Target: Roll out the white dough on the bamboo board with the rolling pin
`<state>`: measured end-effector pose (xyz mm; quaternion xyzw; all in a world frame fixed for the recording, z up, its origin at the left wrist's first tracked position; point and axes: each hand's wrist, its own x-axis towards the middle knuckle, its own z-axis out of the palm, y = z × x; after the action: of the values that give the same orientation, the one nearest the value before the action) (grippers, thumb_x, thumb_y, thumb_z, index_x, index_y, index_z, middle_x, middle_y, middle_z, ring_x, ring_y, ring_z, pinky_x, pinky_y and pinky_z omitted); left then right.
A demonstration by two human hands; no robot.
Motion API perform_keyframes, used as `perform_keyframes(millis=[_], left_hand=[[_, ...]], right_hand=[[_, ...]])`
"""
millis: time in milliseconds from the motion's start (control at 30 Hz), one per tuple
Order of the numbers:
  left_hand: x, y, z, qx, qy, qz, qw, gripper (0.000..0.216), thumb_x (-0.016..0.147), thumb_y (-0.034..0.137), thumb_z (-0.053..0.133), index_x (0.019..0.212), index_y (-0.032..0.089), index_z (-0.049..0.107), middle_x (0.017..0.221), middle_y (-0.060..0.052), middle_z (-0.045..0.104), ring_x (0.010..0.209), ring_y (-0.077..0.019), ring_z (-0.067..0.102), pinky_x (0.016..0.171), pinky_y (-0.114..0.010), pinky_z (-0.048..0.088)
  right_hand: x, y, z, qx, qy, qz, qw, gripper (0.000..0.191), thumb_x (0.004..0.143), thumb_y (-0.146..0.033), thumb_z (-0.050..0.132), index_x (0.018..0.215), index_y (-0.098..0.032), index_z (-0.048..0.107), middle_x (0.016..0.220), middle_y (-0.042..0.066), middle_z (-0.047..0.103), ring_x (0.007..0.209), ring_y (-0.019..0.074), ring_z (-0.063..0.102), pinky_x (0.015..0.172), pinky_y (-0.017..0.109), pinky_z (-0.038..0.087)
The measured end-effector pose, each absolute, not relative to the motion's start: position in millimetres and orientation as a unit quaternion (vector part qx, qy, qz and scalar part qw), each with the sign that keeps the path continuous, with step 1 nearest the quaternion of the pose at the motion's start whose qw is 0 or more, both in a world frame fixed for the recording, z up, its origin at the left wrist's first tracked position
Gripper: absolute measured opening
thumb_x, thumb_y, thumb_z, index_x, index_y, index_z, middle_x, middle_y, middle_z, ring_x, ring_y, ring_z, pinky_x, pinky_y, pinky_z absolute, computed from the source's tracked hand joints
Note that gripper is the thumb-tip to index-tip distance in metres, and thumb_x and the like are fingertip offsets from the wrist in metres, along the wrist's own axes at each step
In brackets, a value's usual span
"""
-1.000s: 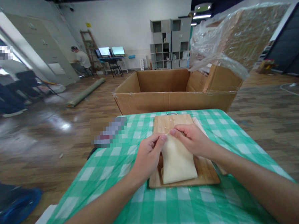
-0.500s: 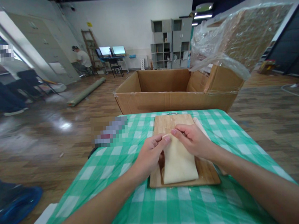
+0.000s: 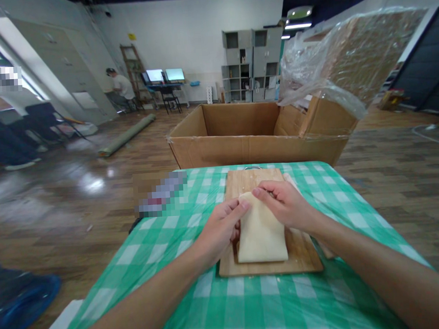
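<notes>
My left hand (image 3: 219, 228) and right hand (image 3: 286, 205) still pinch the dough (image 3: 262, 231) sheet's far edge between them; since a second ago I've folded it flatter onto the board (image 3: 305, 253) beneath my palms.

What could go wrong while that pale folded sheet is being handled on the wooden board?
The pale sheet is pinched only at its far edge by the left hand and right hand, so it might stretch or tear. The cutting board lies on a glossy checked tablecloth and could slide.
</notes>
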<state>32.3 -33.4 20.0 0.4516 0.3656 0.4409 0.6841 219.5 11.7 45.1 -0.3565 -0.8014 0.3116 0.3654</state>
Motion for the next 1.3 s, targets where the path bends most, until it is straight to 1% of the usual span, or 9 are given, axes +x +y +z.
perform_keyframes(millis=[200,367,533,633,733,900,1000,1133,1300], left_hand=[[26.2,-33.4,19.0,0.529,0.424,0.454,0.578,0.044,0.089,0.057,0.069,0.102,0.015,0.076,0.09,-0.008,0.076,0.077,-0.0203,0.069,0.067,-0.028,0.053],[23.4,-31.9,17.7,0.53,0.458,0.448,0.555,0.052,0.088,0.065,0.064,0.086,0.014,0.073,0.073,-0.005,0.07,0.062,-0.0172,0.063,0.052,-0.024,0.044],[23.8,-33.0,19.9,0.556,0.463,0.47,0.506,0.048,0.092,0.063,0.062,0.095,0.016,0.073,0.079,-0.003,0.071,0.066,-0.0161,0.063,0.056,-0.023,0.046],[24.2,-33.8,22.0,0.546,0.465,0.478,0.507,0.045,0.091,0.06,0.064,0.09,0.016,0.071,0.077,-0.003,0.07,0.067,-0.0163,0.063,0.057,-0.023,0.047],[27.2,-33.9,22.6,0.494,0.434,0.486,0.575,0.044,0.088,0.06,0.068,0.092,0.016,0.07,0.074,-0.002,0.069,0.063,-0.015,0.063,0.054,-0.022,0.046],[33.7,-35.1,19.2,0.44,0.36,0.462,0.681,0.045,0.083,0.052,0.078,0.107,0.014,0.07,0.093,-0.01,0.077,0.075,-0.0195,0.071,0.067,-0.028,0.055],[33.0,-35.3,16.5,0.471,0.387,0.47,0.639,0.044,0.082,0.048,0.081,0.105,0.012,0.072,0.096,-0.012,0.079,0.078,-0.0218,0.073,0.072,-0.031,0.057],[30.2,-34.8,16.2,0.492,0.408,0.485,0.597,0.046,0.084,0.049,0.079,0.112,0.014,0.071,0.102,-0.011,0.079,0.085,-0.0253,0.075,0.072,-0.032,0.058],[30.7,-35.6,18.0,0.494,0.42,0.486,0.587,0.046,0.084,0.05,0.078,0.111,0.014,0.069,0.1,-0.011,0.079,0.084,-0.025,0.075,0.068,-0.03,0.057]], right_hand=[[220.9,13.6,42.6,-0.389,-0.722,0.501,0.277,0.049,0.095,-0.068,0.055,0.089,-0.02,0.062,0.06,-0.003,0.054,0.046,0.0113,0.044,0.04,0.024,0.027],[224.3,19.2,42.4,-0.363,-0.772,0.422,0.307,0.049,0.098,-0.06,0.055,0.07,-0.019,0.056,0.06,-0.003,0.046,0.053,0.0107,0.041,0.045,0.024,0.026],[225.7,20.1,48.5,-0.352,-0.8,0.386,0.293,0.049,0.1,-0.056,0.052,0.069,-0.019,0.055,0.061,-0.003,0.045,0.055,0.0111,0.041,0.048,0.025,0.026],[226.1,20.3,48.8,-0.366,-0.79,0.387,0.304,0.048,0.1,-0.055,0.054,0.068,-0.018,0.056,0.06,-0.003,0.046,0.054,0.0105,0.041,0.047,0.025,0.025],[225.7,20.8,46.1,-0.373,-0.774,0.403,0.314,0.048,0.099,-0.056,0.054,0.071,-0.017,0.059,0.061,-0.003,0.048,0.054,0.0103,0.043,0.046,0.024,0.026],[223.9,20.2,43.6,-0.368,-0.758,0.415,0.342,0.051,0.097,-0.06,0.057,0.07,-0.017,0.058,0.061,-0.003,0.049,0.052,0.0091,0.043,0.043,0.022,0.027],[225.8,19.6,45.8,-0.377,-0.743,0.442,0.332,0.05,0.096,-0.061,0.057,0.073,-0.017,0.061,0.057,-0.003,0.051,0.045,0.0081,0.043,0.038,0.021,0.027],[231.7,20.9,48.3,-0.373,-0.731,0.513,0.252,0.051,0.096,-0.065,0.056,0.077,-0.018,0.063,0.05,-0.004,0.054,0.035,0.0085,0.045,0.03,0.019,0.028],[233.3,23.2,46.6,-0.382,-0.709,0.503,0.312,0.055,0.096,-0.067,0.055,0.069,-0.019,0.059,0.043,-0.004,0.052,0.03,0.0082,0.045,0.027,0.017,0.024]])
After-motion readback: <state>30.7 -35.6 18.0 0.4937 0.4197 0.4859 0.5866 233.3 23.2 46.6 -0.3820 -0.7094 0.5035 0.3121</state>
